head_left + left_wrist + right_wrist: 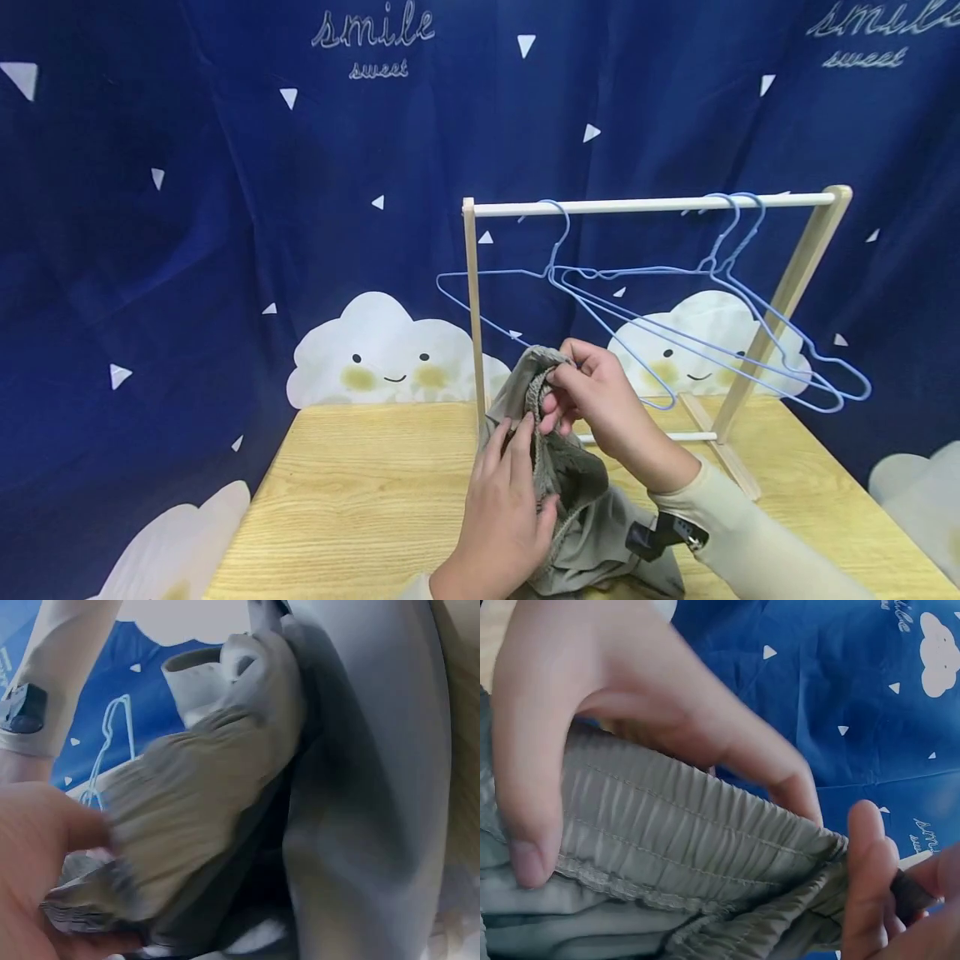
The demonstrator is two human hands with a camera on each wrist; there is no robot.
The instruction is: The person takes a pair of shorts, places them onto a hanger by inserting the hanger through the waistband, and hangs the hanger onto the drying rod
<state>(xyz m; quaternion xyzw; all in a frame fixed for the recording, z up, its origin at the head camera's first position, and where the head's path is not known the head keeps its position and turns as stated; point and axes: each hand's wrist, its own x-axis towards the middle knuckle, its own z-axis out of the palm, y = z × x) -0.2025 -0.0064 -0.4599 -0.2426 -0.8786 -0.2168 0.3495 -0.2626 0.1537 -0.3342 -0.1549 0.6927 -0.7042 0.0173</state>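
Observation:
Grey-green pants [581, 475] with a gathered elastic waistband [667, 817] are held up in front of the rack, their lower part bunched toward the table's front. My left hand [502, 508] holds the near side of the waistband, with its thumb inside and the fingers over the outer face. Higher up, my right hand [592, 396] pinches the top end of the waistband between thumb and fingers. Just behind hangs a blue wire hanger [622, 354], its lower bar partly hidden by the pants and the right hand. A loose grey leg [367, 787] fills the left wrist view.
A wooden rack [802, 258] with a white rail [637, 205] stands on the wood-grain table [360, 492]. Two more blue hangers [787, 367] hang at its right end. A dark blue curtain [225, 208] with clouds and triangles hangs behind.

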